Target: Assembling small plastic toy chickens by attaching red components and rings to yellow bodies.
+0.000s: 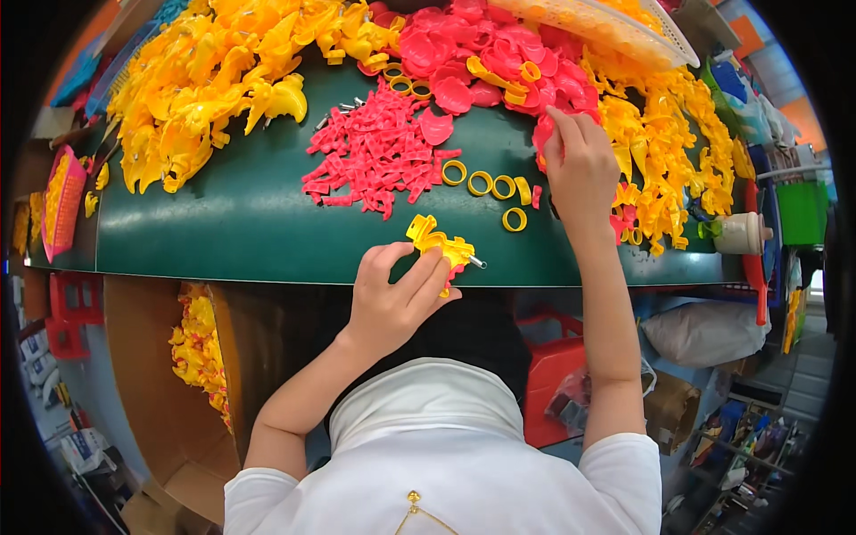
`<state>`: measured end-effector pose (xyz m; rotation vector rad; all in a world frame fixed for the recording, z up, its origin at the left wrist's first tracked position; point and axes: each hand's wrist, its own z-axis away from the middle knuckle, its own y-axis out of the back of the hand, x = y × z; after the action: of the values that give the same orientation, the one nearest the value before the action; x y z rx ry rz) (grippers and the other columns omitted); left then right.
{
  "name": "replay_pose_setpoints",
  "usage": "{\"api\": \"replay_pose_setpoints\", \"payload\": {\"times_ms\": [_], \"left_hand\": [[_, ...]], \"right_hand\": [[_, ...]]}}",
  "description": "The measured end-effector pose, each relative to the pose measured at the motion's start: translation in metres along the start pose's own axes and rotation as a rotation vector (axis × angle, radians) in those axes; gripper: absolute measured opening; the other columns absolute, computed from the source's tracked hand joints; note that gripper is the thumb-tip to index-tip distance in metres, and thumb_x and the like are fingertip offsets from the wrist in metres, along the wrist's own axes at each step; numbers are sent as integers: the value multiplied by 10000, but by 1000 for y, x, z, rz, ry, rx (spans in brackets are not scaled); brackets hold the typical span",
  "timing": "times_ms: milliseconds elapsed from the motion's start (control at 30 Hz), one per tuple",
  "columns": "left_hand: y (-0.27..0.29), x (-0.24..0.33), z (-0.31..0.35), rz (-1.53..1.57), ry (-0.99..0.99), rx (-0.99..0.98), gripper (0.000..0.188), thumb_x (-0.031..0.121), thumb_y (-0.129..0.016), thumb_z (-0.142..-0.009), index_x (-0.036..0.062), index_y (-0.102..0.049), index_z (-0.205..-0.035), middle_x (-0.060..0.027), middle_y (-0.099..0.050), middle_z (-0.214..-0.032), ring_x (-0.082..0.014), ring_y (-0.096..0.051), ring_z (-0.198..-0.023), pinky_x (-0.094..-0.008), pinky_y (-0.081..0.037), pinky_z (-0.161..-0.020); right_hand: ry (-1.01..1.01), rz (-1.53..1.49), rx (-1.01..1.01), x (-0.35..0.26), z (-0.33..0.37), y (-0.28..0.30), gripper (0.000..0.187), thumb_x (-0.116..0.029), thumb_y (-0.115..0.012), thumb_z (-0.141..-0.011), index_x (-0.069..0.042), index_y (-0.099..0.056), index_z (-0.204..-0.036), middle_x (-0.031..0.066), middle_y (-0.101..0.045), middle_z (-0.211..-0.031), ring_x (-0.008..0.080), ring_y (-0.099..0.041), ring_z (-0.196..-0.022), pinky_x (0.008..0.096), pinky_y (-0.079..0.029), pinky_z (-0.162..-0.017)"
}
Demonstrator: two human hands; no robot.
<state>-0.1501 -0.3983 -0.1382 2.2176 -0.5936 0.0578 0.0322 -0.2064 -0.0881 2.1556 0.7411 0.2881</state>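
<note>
Near the table's front edge, my left hand is closed round a yellow plastic part. A silver metal pin sticks out of that part's right end, and a bit of red shows beneath it. My right hand is stretched farther out, its fingers bent together at the lower right edge of a pile of red rounded plastic pieces. What its fingertips hold, if anything, is hidden. Between the hands lie several yellow rings. Beyond my left hand is a heap of small red plastic pieces.
Large heaps of yellow plastic parts cover the green table at the far left and right. A white basket stands at the back right. Below the table's left side, a cardboard box holds yellow and red parts.
</note>
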Motion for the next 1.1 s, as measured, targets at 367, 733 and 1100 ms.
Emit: {"api": "replay_pose_setpoints", "payload": {"times_ms": [367, 733, 1100], "left_hand": [[0, -7, -9, 90, -80, -25, 307, 34, -720, -647, -10, -653, -943, -85, -612, -950, -238, -575, -812, -333, -524, -684], [2, -6, -9, 111, -97, -19, 256, 25, -698, -640, -15, -638, -885, -88, -572, -919, -245, -579, -855, -351, -544, -737], [4, -8, -6, 151, -87, -54, 318, 5, -713, -637, -38, -672, -950, -119, -634, -978, -280, -608, -861, -339, -548, -698]], "right_hand": [[-482, -985, -473, -57, 35, 34, 293, 6, -654, -854, -11, -641, -1145, 15, -611, -932, 34, -557, -683, 202, -499, -611], [-133, -797, -279, -89, 56, 28, 153, 58, -731, -740, 22, -613, -830, 87, -618, -757, 164, -648, -660, 245, -517, -589], [-126, -792, -381, -87, 41, 31, 158, 39, -723, -716, 10, -582, -782, 87, -615, -739, 198, -638, -639, 281, -502, -563]]}}
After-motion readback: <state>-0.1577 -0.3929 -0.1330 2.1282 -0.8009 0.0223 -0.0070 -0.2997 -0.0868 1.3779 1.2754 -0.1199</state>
